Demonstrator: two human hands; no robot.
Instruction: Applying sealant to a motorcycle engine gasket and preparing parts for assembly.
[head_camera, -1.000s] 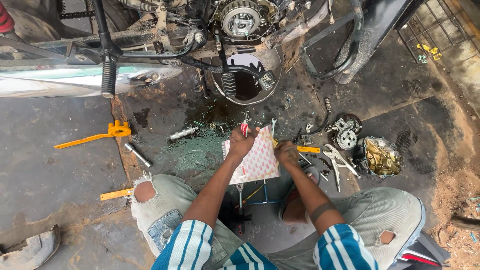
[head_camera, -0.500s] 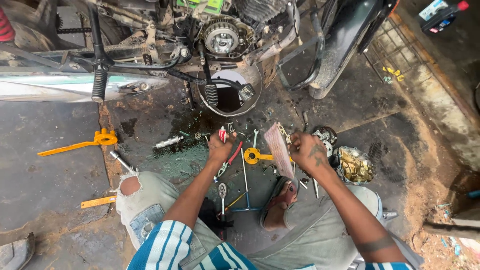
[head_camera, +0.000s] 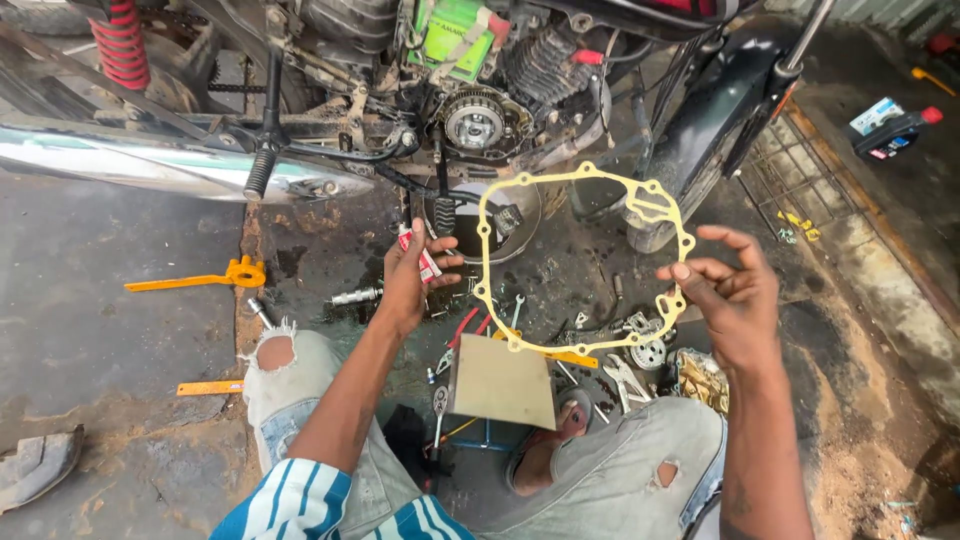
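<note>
Gasket, thin and yellow, hangs in the air between your two hands, pinched at its lower right edge by the fingertips of your right hand; the other fingers of that hand are spread loose. Your left hand is closed around a small red and white tube, held upright just left of the gasket and apart from it. Beyond both hands stands the motorcycle engine, its round clutch showing, with a dark pan on the ground under it. Below the gasket, near your knees, a tan cardboard sheet lies among loose wrenches and pliers. Well to the left of your left hand, a yellow tool lies on the concrete floor.
</note>
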